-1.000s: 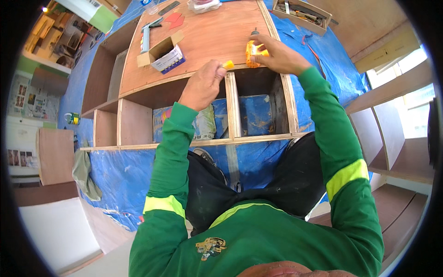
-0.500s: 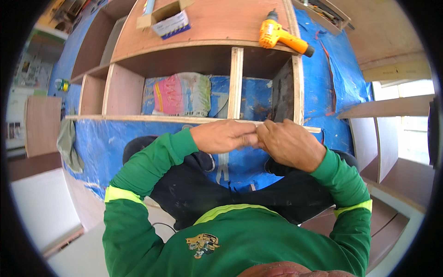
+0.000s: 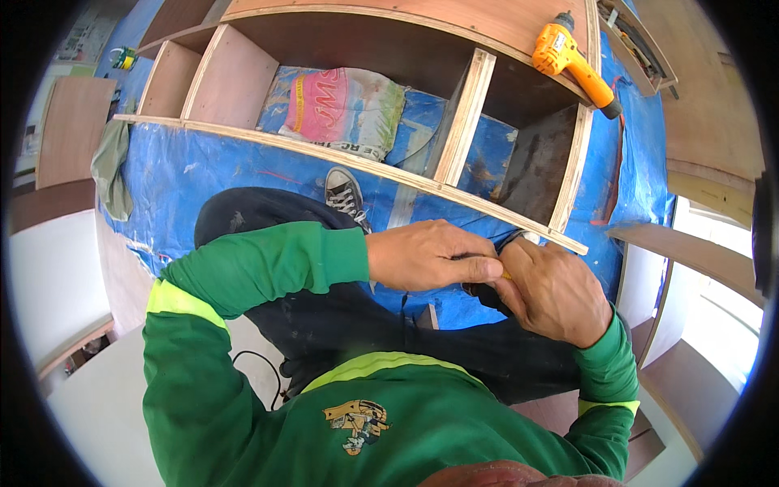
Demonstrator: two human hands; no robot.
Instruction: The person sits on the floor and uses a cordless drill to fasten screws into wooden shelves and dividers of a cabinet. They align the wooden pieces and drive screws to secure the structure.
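Note:
My left hand (image 3: 438, 256) and my right hand (image 3: 558, 288) meet in front of me, above my right leg. Both have their fingers closed, with fingertips pressed together. A small bit of yellow (image 3: 506, 274) shows between them; the fingers hide the rest, so its kind cannot be told. Just beyond the hands runs the near edge of a plywood cabinet frame (image 3: 324, 152) with several compartments. A yellow-orange cordless drill (image 3: 572, 61) lies on its far right part, out of reach of both hands.
Blue tarp (image 3: 235, 162) covers the floor. A pink and white printed sack (image 3: 345, 114) lies inside the frame. My sneaker (image 3: 344, 195) stands near the frame's edge. At left hangs a grey-green cloth (image 3: 114, 166); at far right sits a wooden tray (image 3: 637, 45) with tools.
The view has turned and shifted, so the frame appears tilted and the box on top is out of view. Both hands have come back from the frame's edge toward my body, still together.

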